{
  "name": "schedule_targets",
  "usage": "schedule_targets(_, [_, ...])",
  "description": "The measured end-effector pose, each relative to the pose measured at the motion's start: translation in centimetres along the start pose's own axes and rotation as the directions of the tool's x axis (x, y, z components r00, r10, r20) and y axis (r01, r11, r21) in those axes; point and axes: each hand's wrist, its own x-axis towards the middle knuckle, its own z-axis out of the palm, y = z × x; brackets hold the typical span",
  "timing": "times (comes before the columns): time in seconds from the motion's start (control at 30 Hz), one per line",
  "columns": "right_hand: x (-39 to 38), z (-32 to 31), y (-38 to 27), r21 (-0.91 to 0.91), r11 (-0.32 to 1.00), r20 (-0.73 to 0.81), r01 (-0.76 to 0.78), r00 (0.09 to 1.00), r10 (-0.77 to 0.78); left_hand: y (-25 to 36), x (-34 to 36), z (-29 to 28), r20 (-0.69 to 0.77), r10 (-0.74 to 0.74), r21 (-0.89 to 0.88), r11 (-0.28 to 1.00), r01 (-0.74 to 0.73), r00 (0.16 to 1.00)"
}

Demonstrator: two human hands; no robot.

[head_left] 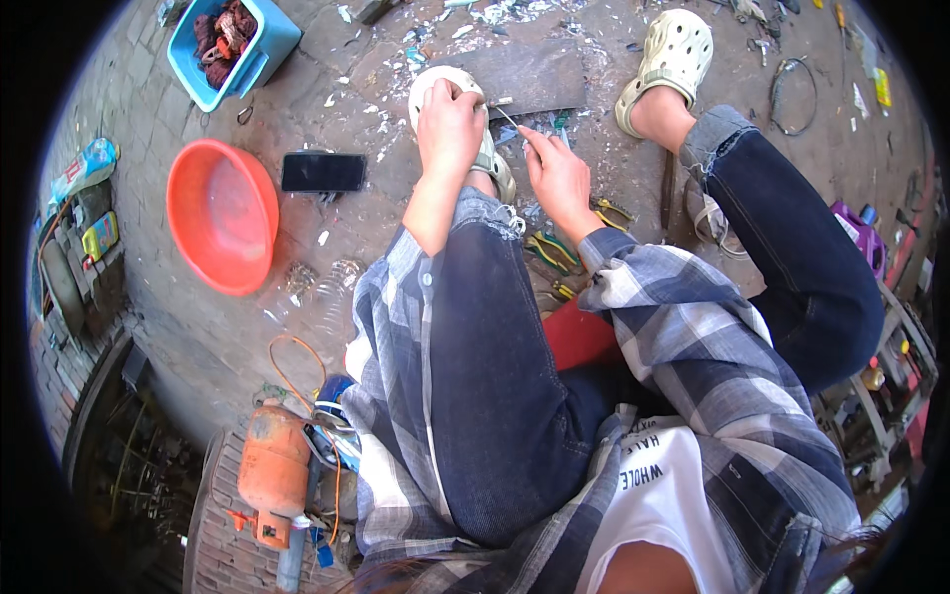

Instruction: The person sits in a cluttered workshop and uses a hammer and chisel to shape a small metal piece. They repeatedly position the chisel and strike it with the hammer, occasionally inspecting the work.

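My left hand (450, 129) is closed over the toe of my left cream clog (431, 83), its fingers bent. A small pale piece (501, 101) shows beside these fingertips; whether they grip it I cannot tell. In my right hand (561, 180), thumb and fingers pinch a thin metal rod-like tool (506, 117). Its far end points up and left toward the pale piece. Beneath and beyond the hands lies a flat dark plate (539, 74) on the ground. Pliers with yellow-and-black handles (552, 253) lie below my right wrist, and another pair (612, 213) is beside it.
To the left are a red-orange basin (223, 218), a black phone (324, 172) and a blue bin (287, 35) with dark red material. An orange gas cylinder (272, 460) stands at lower left. Scraps litter the ground around the plate. A wire loop (795, 96) lies at right.
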Motion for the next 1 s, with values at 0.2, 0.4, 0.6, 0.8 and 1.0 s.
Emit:
schedule_targets(0.2, [0.2,0.4,-0.2,-0.053,0.998,-0.02,0.02,1.0,-0.021,-0.3,-0.5,0.5,-0.031,0.018,-0.051,0.999,-0.02,0.999])
schedule_targets(0.4, [0.3,0.3,-0.7,-0.102,0.993,-0.069,0.054,0.996,-0.061,-0.3,-0.2,0.5,-0.031,0.012,-0.067,0.998,-0.014,0.999])
schedule_targets(0.6, [0.8,0.1,-1.0,-0.135,0.987,-0.068,0.087,0.993,-0.096,-0.8,-0.2,0.7,-0.007,0.005,-0.06,0.998,-0.005,1.0])
schedule_targets(0.8, [2.0,-0.6,-1.9,-0.311,0.938,0.033,0.155,0.988,-0.152,-0.7,-0.2,0.8,0.015,-0.028,-0.053,0.998,0.029,1.0])
schedule_targets(1.0, [3.4,-0.1,-3.4,-0.502,0.798,0.157,0.333,0.942,-0.295,-0.8,0.1,0.9,0.01,-0.007,-0.018,1.0,0.007,1.0])
